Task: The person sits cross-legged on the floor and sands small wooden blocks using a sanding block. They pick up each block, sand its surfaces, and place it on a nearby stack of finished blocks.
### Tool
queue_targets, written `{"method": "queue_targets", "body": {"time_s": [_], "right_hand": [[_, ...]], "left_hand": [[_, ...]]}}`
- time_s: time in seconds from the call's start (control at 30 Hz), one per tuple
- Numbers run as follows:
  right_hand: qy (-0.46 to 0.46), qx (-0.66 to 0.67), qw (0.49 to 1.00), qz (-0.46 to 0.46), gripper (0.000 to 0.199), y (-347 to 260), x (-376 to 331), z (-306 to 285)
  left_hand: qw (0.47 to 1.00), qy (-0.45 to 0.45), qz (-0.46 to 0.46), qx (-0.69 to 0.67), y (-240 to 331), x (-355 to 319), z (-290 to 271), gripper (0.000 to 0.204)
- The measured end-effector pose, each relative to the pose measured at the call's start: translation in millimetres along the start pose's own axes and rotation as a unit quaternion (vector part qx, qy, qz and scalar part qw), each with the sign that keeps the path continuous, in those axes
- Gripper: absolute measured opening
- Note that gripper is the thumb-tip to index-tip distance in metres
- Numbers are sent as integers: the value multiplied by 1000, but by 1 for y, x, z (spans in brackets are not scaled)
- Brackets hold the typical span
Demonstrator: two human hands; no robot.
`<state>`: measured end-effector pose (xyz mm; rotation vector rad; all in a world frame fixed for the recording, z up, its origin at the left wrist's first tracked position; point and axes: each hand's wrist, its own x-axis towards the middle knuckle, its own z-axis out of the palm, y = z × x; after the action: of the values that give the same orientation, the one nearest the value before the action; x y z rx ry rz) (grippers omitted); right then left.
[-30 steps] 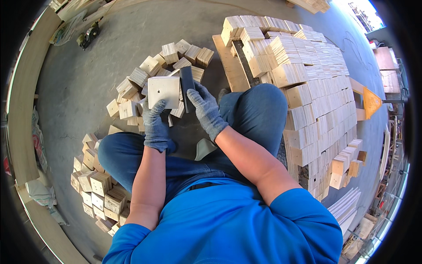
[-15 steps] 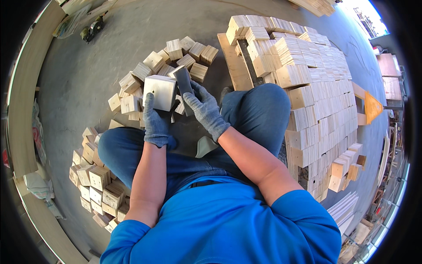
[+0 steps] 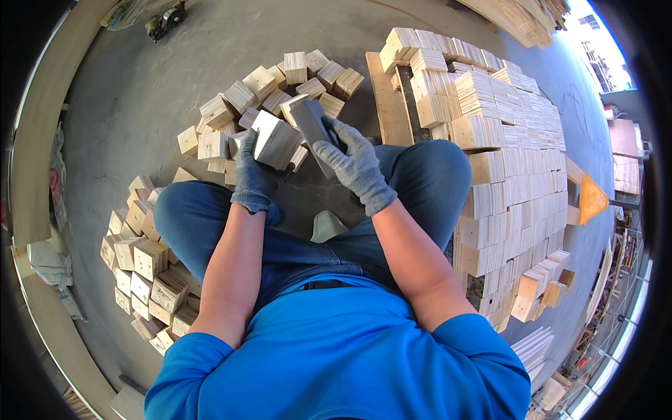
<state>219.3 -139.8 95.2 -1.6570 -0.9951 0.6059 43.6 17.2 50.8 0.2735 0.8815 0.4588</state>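
Note:
My left hand (image 3: 255, 178), in a grey knit glove, grips a pale wooden block (image 3: 277, 142) by its left side. The block is tilted, so its light top face and a grained side both show. Closed round a dark grey, flat sanding block (image 3: 313, 133), my gloved right hand (image 3: 355, 164) holds it upright just right of the wooden block. A narrow gap seems to lie between the two. Behind them, a loose heap of similar wooden blocks (image 3: 260, 82) lies on the floor.
Another pile of blocks (image 3: 150, 259) sits beside my left knee. To my right, neat stacks of blocks (image 3: 518, 168) stand near a wooden board (image 3: 389, 98). A yellow triangular piece (image 3: 592, 199) juts out beyond the stacks. A dark power tool (image 3: 165, 22) lies far left.
The wooden block has been turned and tilted in my left hand, showing its grained side. My right hand with the sanding block has shifted right, and the view has moved a little.

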Motion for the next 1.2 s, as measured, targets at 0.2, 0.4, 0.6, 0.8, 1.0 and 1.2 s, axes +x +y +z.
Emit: {"method": "queue_targets", "body": {"time_s": [0.2,0.4,0.6,0.8,1.0,1.2], "right_hand": [[-43,-64,996,-41,64,-1,-3,4],[-13,-68,997,-23,63,16,13,5],[-35,-33,972,230,62,-1,23,-18],[-23,53,998,31,64,0,10,-20],[-37,-53,998,23,66,17,15,-7],[14,2,990,143,61,22,22,-15]], "left_hand": [[999,-31,-2,-19,-5,-2,-2,72],[997,-56,-26,-39,-10,0,8,63],[994,-102,-14,-31,-16,2,3,52],[991,-112,-69,8,-8,9,-3,58],[994,-84,-65,16,-13,8,-2,62],[996,-84,-5,-5,-15,12,-1,63]]}}
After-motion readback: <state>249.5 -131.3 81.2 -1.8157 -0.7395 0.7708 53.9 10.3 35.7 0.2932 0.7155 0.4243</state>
